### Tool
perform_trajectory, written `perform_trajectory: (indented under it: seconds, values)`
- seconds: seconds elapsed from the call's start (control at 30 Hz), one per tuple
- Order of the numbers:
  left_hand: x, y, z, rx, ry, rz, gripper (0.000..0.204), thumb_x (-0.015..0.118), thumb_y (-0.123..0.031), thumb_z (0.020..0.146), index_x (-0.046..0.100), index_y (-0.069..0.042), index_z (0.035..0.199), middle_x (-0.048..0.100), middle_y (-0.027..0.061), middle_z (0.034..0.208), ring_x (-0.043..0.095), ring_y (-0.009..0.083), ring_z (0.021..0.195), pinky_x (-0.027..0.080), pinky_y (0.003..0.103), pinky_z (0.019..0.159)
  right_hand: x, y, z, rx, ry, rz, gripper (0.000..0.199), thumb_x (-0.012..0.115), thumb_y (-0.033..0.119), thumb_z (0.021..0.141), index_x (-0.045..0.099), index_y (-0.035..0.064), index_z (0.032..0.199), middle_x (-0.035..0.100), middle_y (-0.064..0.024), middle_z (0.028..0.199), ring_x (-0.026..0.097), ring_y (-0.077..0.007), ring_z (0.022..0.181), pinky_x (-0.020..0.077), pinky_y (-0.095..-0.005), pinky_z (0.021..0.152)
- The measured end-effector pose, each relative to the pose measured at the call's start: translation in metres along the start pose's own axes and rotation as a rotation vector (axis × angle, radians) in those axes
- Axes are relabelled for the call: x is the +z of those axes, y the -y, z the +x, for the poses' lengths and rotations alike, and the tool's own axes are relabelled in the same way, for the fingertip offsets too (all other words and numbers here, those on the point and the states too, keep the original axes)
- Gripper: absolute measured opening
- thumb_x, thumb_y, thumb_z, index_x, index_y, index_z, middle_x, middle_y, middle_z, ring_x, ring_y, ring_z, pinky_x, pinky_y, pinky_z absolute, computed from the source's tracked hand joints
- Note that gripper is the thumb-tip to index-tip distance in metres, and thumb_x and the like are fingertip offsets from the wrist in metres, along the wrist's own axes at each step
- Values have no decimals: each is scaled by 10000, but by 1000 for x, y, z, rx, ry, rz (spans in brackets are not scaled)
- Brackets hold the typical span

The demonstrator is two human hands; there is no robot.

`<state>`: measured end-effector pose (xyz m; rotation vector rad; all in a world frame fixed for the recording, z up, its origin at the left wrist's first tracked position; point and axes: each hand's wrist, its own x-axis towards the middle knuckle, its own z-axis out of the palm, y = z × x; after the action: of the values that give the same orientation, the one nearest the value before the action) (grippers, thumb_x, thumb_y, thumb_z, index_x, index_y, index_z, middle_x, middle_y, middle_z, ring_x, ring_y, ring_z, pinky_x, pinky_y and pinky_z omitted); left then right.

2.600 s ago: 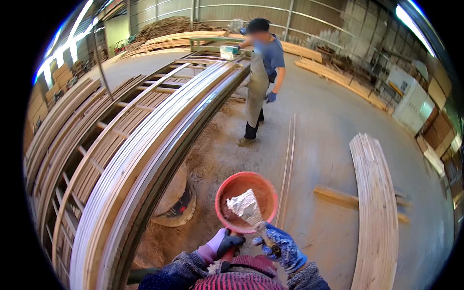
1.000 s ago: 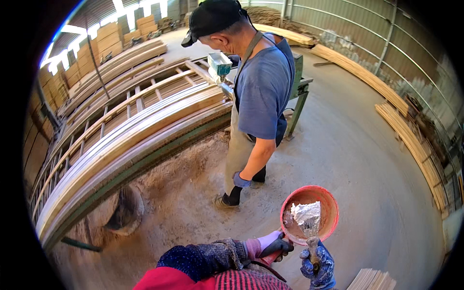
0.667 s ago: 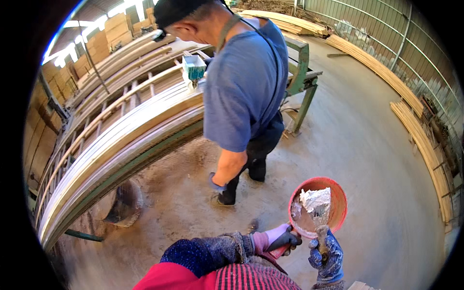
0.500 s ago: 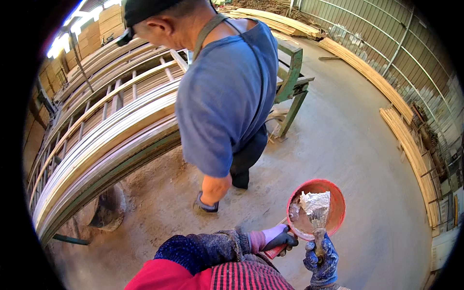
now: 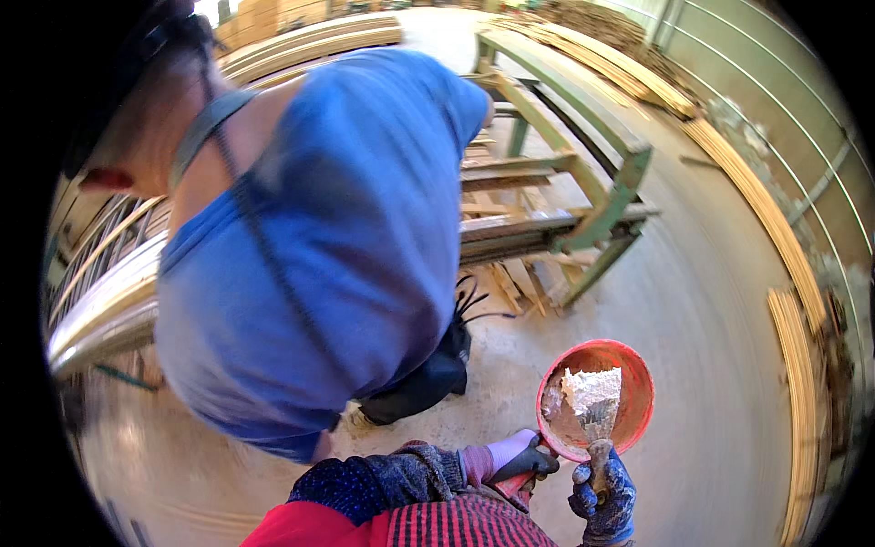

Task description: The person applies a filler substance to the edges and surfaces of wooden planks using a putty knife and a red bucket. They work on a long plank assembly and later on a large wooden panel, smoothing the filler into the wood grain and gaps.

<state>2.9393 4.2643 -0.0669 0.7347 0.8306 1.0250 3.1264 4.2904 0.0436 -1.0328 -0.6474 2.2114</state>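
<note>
My left hand [image 5: 527, 459], in a purple and dark grey glove, is closed round the handle of a round red pot [image 5: 638, 401]. The inside of the pot is smeared with a pale brownish coating. In a blue patterned glove, my right hand [image 5: 609, 503] grips a putty knife [image 5: 599, 453] by its worn handle. The knife's blade reaches over the pot and carries a thick lump of white putty [image 5: 591, 388]. Whether the blade touches the pot is unclear.
Close on my left a person in a blue shirt [image 5: 319, 255] bends forward, partly blurred. Beyond them stands a green metal rack [image 5: 629, 182] with wooden strips. Long timber boards [image 5: 756, 201] lie along the right wall. Another timber stack [image 5: 793, 392] is nearer on the right.
The person in blue has come closer and now fills more of the left side. My view has shifted, showing more of the green rack. My hands keep their hold on pot and putty knife.
</note>
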Motion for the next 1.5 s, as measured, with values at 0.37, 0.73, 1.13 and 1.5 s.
perform_trajectory:
  seconds: [0.37, 0.73, 1.13, 1.5]
  values:
    - [12, -2, 73, 19, -523, 32, 279, 674, -252, 815, 579, -20, 940, 567, 33, 738, 531, 135, 635, 456, 307, 589, -25, 113, 133, 71, 292, -656, 356, 561, 210, 960, 558, 10, 1254, 614, -74, 771, 423, -69, 436, 303, -203, 402]
    - [-42, -44, -33, 215, -991, -170, 326, 652, -185, 839, 561, 3, 1089, 579, 40, 847, 567, 118, 618, 494, 291, 561, 104, 88, 217, 440, 533, -700, 430, 491, 397, 980, 569, 69, 1247, 594, -61, 747, 376, -69, 402, 252, -212, 383]
    - [-197, -139, -145, 1006, -1013, -680, 260, 643, -233, 903, 565, -74, 1093, 633, 107, 1048, 631, 206, 833, 532, 397, 721, 243, 41, 327, -649, 972, -945, 422, 520, -77, 878, 555, -21, 1295, 637, -126, 1195, 592, -110, 850, 495, -249, 775]
    - [-343, -165, -118, 1520, -1223, -765, 331, 627, -123, 918, 510, -102, 1227, 554, 78, 1127, 523, 240, 1111, 437, 451, 973, 360, 62, 454, -331, 1036, -1057, 434, 592, 216, 930, 541, 12, 1309, 646, -76, 1147, 629, -112, 838, 486, -215, 598]
